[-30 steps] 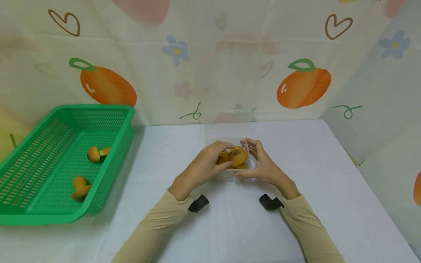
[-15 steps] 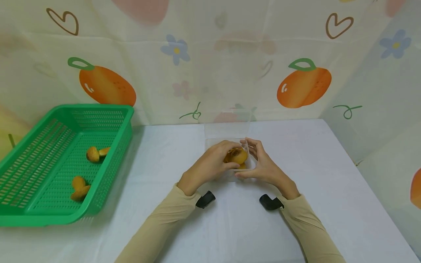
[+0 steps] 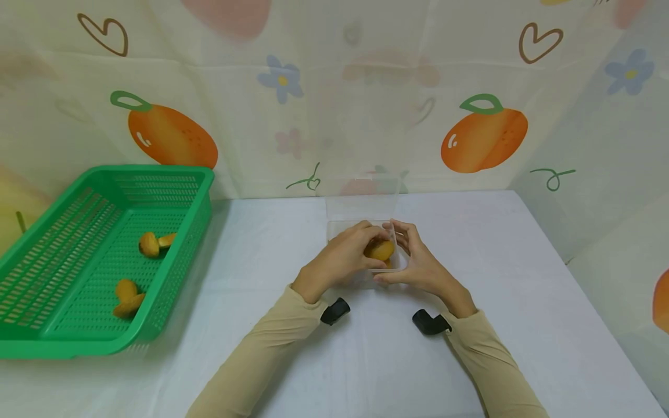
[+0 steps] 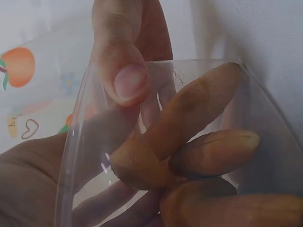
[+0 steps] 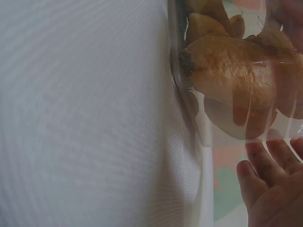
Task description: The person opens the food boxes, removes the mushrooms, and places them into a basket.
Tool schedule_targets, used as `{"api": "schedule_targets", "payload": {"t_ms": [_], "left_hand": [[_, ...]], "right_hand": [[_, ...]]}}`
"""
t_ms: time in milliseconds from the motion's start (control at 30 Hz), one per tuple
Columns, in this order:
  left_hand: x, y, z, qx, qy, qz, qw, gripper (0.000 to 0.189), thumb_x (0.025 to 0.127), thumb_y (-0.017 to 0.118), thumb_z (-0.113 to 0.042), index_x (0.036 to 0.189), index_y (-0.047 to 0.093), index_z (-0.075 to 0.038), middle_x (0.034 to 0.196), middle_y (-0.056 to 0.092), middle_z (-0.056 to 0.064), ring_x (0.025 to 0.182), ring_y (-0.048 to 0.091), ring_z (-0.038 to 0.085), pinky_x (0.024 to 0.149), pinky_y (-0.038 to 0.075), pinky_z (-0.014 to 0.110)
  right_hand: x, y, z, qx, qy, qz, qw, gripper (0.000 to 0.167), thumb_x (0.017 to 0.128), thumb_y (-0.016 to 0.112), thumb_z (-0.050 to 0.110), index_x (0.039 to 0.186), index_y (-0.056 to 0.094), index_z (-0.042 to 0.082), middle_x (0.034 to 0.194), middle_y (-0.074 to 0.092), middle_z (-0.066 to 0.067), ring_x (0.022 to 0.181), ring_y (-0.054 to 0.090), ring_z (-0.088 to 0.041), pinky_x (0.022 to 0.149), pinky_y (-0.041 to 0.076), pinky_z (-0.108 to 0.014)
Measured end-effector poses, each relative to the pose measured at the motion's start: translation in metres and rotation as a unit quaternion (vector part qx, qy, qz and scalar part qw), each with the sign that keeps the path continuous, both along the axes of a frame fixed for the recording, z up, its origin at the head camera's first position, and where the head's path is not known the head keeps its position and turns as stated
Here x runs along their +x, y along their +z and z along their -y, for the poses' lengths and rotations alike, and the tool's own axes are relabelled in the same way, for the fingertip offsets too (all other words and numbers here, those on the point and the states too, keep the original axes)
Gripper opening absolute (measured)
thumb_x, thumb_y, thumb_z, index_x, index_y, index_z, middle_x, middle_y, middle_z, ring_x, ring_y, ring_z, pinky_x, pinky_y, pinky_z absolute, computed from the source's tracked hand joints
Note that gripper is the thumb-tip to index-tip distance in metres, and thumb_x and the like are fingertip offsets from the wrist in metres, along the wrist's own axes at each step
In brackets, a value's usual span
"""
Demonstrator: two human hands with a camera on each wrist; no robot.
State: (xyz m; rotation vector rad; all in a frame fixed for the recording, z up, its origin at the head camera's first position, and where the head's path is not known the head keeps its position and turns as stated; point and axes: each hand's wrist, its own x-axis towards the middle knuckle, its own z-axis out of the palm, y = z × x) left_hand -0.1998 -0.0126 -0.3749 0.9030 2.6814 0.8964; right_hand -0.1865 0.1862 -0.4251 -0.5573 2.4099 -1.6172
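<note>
A clear plastic box (image 3: 360,281) stands on the table with several yellow-brown mushrooms (image 4: 194,106) inside. My left hand (image 3: 346,249) reaches in from the left, its fingers and thumb curled round a mushroom (image 3: 382,251). In the left wrist view, my left thumb (image 4: 130,78) dips inside the box wall. My right hand (image 3: 422,262) grips the box's right side, thumb at the front corner and fingers behind. In the right wrist view, fingers (image 5: 258,165) lie close to the clear wall, with mushrooms (image 5: 227,68) showing through. The left fingertips are partly hidden.
The box's clear lid (image 3: 362,203) stands raised at the back, near the patterned cloth (image 3: 334,104). At the left, a green basket (image 3: 201,217) holds several mushroom pieces (image 3: 130,299). White cloth (image 3: 470,232) covers the table.
My left hand has moved right inside the box and now covers more of the mushrooms. The right hand, the box and the basket have stayed in place.
</note>
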Motion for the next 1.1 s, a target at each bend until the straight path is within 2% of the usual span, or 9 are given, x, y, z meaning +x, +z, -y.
{"api": "schedule_targets", "payload": {"t_ms": [167,333,600,733,867,967,1100], "left_hand": [[-0.001,0.0,-0.003,-0.007,0.005,0.003,1.0,0.05,0.081,0.083,-0.023,0.127,0.064,-0.016,0.126,0.059,0.005,0.114,0.057,0.019,0.099,0.051,0.037],[-0.002,0.0,-0.003,-0.01,-0.005,0.0,0.9999,0.047,0.084,0.081,-0.021,0.127,0.063,-0.015,0.126,0.059,0.007,0.112,0.058,0.021,0.097,0.052,0.037],[-0.004,0.0,-0.001,0.013,-0.026,-0.027,0.9992,0.039,0.087,0.075,-0.012,0.124,0.062,-0.011,0.13,0.063,0.005,0.113,0.058,0.022,0.098,0.05,0.036],[0.0,0.004,0.004,0.004,-0.018,-0.034,0.9993,0.042,0.089,0.069,-0.011,0.13,0.061,-0.016,0.134,0.059,0.004,0.115,0.055,0.022,0.095,0.051,0.037],[0.002,0.006,0.01,0.007,-0.008,-0.051,0.9986,0.045,0.089,0.063,-0.006,0.131,0.063,-0.022,0.132,0.057,0.005,0.113,0.053,0.024,0.091,0.051,0.038],[0.002,0.006,0.014,0.021,-0.004,-0.063,0.9978,0.043,0.087,0.062,-0.001,0.126,0.066,-0.019,0.128,0.056,0.007,0.11,0.053,0.025,0.09,0.05,0.038],[0.0,0.005,0.018,0.04,0.0,-0.07,0.9968,0.036,0.086,0.063,0.002,0.119,0.067,-0.012,0.125,0.057,0.009,0.11,0.054,0.025,0.095,0.049,0.04]], "right_hand": [[0.0,0.0,0.0,0.004,0.0,0.003,1.0,0.111,0.072,0.09,0.019,0.152,0.014,0.011,0.162,0.022,-0.01,0.15,0.021,-0.039,0.121,0.019,-0.06],[0.0,0.0,0.0,0.002,0.001,0.004,1.0,0.11,0.072,0.09,0.019,0.152,0.015,0.011,0.162,0.023,-0.01,0.15,0.023,-0.04,0.121,0.019,-0.06],[0.0,0.0,0.0,0.007,0.0,0.0,1.0,0.112,0.072,0.09,0.019,0.152,0.014,0.01,0.163,0.02,-0.012,0.15,0.022,-0.039,0.122,0.02,-0.057],[0.0,0.0,0.0,0.007,0.002,0.003,1.0,0.112,0.073,0.09,0.018,0.153,0.012,0.009,0.163,0.019,-0.011,0.151,0.021,-0.039,0.122,0.019,-0.059],[0.0,0.001,0.0,0.014,-0.002,0.011,0.9998,0.112,0.073,0.089,0.02,0.153,0.012,0.01,0.163,0.018,-0.011,0.151,0.02,-0.039,0.121,0.019,-0.06],[0.0,0.001,0.0,0.017,-0.005,0.013,0.9998,0.112,0.072,0.09,0.02,0.153,0.013,0.011,0.163,0.017,-0.012,0.15,0.021,-0.04,0.121,0.02,-0.06],[0.0,0.002,0.001,0.017,-0.007,0.013,0.9997,0.112,0.072,0.09,0.02,0.153,0.014,0.01,0.162,0.018,-0.014,0.149,0.023,-0.041,0.12,0.022,-0.061]]}}
